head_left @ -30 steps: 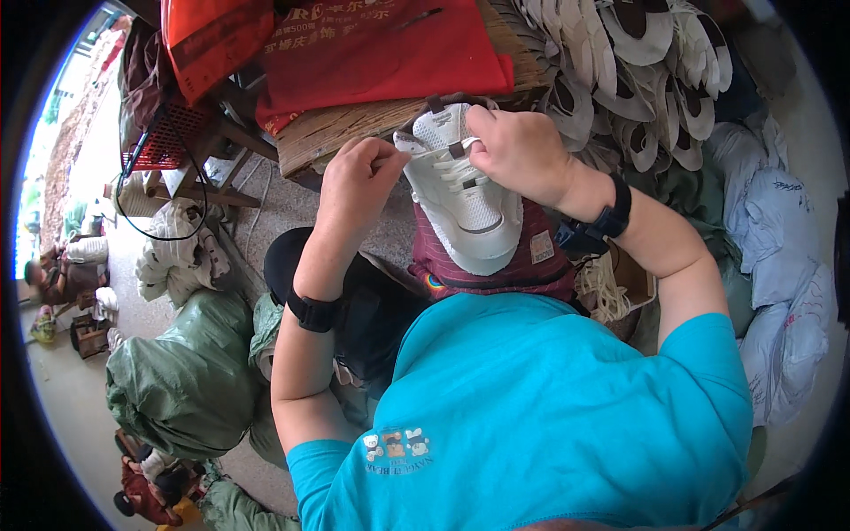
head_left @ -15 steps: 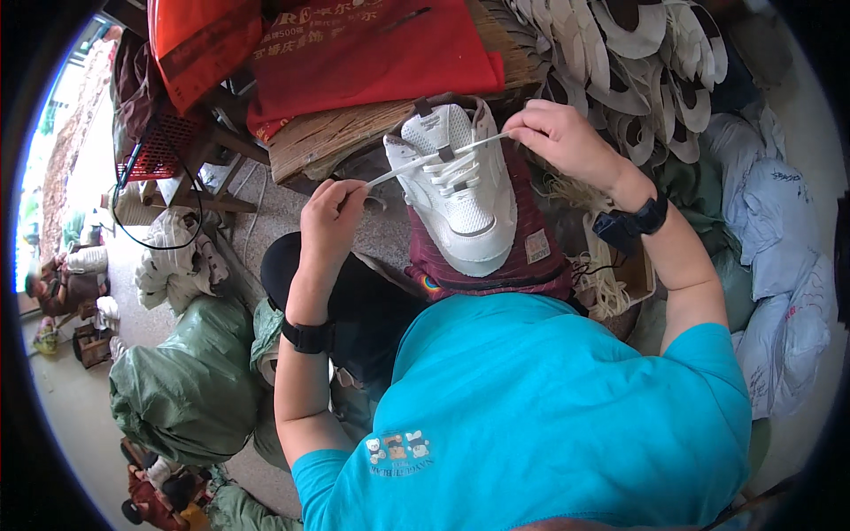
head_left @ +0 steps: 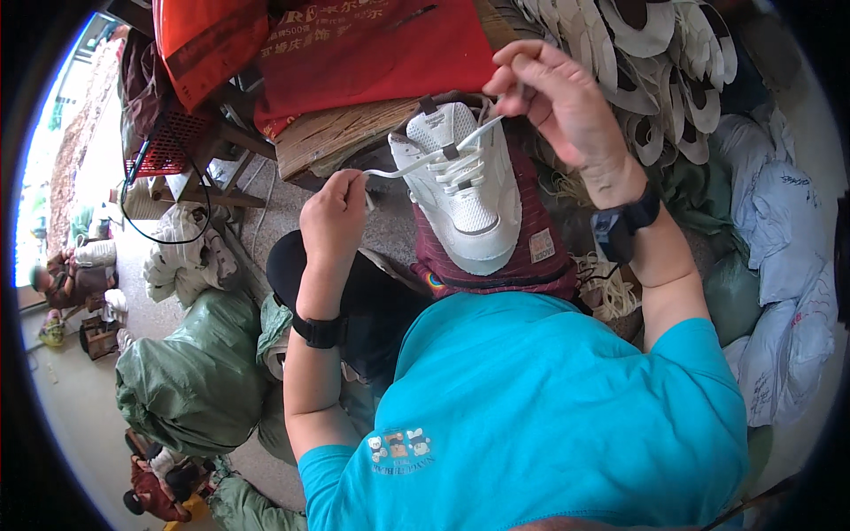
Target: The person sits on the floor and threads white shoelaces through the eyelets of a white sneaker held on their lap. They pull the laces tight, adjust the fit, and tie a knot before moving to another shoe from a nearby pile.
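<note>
A white shoe point(head_left: 482, 241) without a visible outsole rests toe toward me on a maroon striped cloth point(head_left: 547, 214) over my lap. Its white shoelace point(head_left: 478, 134) runs through the eyelets and across the tongue. My left hand point(head_left: 333, 217), left of the shoe, pinches one end of the lace, and a short tip hangs below the fingers. Up and right of the shoe, my right hand point(head_left: 558, 102) has its fingers curled, with the other lace end running up to them; the fingertips partly hide it.
Ahead stands a wooden table point(head_left: 341, 133) with a red bag point(head_left: 381, 62) on it. Strung pale shoe uppers point(head_left: 637, 80) hang at the far right. Green sacks point(head_left: 195, 372) lie left, white sacks point(head_left: 779, 230) right. Several loose laces point(head_left: 611, 292) lie beside the cloth. Other people sit at far left.
My right hand has risen and turned, its fingers more spread. My left hand has dropped a little. The lace, taut before, now sags on the left side.
</note>
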Demonstrator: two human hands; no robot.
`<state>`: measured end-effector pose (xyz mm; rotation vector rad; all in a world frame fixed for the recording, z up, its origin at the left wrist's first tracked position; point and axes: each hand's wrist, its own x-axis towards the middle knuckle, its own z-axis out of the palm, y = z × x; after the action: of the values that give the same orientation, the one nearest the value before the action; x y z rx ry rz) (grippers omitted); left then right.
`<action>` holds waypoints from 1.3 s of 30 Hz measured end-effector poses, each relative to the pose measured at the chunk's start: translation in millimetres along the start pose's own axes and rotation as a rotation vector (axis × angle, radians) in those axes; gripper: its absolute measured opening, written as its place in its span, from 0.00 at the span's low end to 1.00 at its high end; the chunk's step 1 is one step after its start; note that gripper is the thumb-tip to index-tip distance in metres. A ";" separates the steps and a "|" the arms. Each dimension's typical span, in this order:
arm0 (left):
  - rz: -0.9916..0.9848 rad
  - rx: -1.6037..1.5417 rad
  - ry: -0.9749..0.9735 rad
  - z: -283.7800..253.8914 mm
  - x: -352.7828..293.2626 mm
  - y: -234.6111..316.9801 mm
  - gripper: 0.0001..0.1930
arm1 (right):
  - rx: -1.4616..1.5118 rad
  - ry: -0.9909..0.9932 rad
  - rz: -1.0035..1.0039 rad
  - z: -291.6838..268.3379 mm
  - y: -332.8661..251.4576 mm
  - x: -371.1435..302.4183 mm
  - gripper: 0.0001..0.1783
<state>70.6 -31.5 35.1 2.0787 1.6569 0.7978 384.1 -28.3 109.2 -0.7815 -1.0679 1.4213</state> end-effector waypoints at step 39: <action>-0.239 -0.985 -0.179 37.9 0.6 44.9 0.10 | -1.525 -0.115 -0.300 1.3 35.0 -18.4 0.07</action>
<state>128.8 -39.5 32.9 1.1938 1.0392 1.0219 372.2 -44.9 75.3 -1.4625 -2.2340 0.1608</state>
